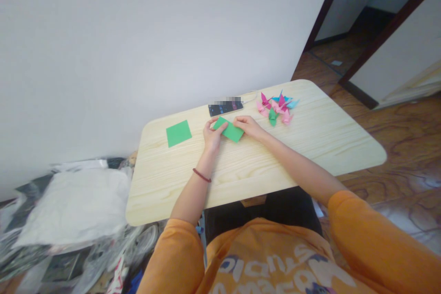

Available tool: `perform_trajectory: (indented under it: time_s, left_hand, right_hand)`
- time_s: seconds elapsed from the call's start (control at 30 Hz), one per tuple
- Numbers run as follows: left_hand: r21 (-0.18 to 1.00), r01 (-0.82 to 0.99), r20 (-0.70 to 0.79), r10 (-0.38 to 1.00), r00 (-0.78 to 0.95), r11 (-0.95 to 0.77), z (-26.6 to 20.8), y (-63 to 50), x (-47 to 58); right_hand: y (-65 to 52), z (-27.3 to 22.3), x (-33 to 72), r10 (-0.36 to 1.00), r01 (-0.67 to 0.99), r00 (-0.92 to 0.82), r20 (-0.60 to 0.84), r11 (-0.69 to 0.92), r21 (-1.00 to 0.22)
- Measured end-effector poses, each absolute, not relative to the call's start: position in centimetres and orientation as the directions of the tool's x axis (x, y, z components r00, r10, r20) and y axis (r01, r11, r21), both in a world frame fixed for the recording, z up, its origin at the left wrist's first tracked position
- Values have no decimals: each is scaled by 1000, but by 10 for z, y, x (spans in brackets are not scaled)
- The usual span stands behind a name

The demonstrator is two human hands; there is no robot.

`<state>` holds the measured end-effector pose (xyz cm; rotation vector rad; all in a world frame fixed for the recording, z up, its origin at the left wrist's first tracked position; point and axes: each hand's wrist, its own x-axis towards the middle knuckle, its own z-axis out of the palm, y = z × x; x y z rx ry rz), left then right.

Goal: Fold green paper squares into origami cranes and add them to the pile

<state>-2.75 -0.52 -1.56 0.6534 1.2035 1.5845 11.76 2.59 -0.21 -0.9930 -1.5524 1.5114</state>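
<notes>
On the far left, beside the table, a white soft bundle (76, 202) lies over a heap of plastic bags and other things, which are too blurred to name each one. Next comes the table (161, 183), with pale wood grain and rounded corners, placed along the white wall (155, 32). On its left part lies a green sheet (178, 133), flat and apart from the hands. The left arm wears a dark red bracelet (201, 175), and the left hand (212, 135) is gripping the left end of the green paper (232, 132), with the thumb lying on top. Behind this hand and the paper, near the wall, there is a phone (220, 109) with its screen lit. The green paper is a rectangle, narrower than the sheet, and it is between the two hands, over the middle of the table; whether it touches the surface, I cannot tell. The right hand (248, 126) has its fingers bent and closed on the far edge of this paper. Further right stands a group of paper cranes (284, 102) in pink, blue and green, close together, and beyond the table is the wooden floor (406, 147)
</notes>
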Motion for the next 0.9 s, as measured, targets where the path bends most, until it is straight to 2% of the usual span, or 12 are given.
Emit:
perform_trajectory:
  time_s: [0.27,0.4,0.47,0.6,0.7,0.8,0.9]
  left_hand:
    - [901,-425,-194,799,-569,-85,-18,3,-37]
    - [886,-442,-205,736,-645,-140,-21,6,-43]
    - [884,-435,-181,735,-654,-170,-22,6,-43]
    - [888,-432,-107,846,-523,-155,-21,2,-36]
    - [916,-386,-71,902,-425,-110,-18,-1,-33]
    - [973,-227,-43,940,-339,-38,-15,-3,-36]
    - [999,-26,32,959,-282,-41,-14,-3,-40]
  right_hand:
    - [28,6,123,922,135,-377,-88,-39,-990]
    - [31,2,125,967,166,-245,-71,-30,-986]
    - [33,-2,124,978,129,-202,-53,-27,-991]
    - [36,-10,118,962,-41,-272,5,-6,-999]
    - [40,-17,116,961,-54,-277,17,2,-999]
    - [45,-22,118,981,-64,-172,88,78,-995]
    - [47,-23,122,972,-1,-164,171,173,-985]
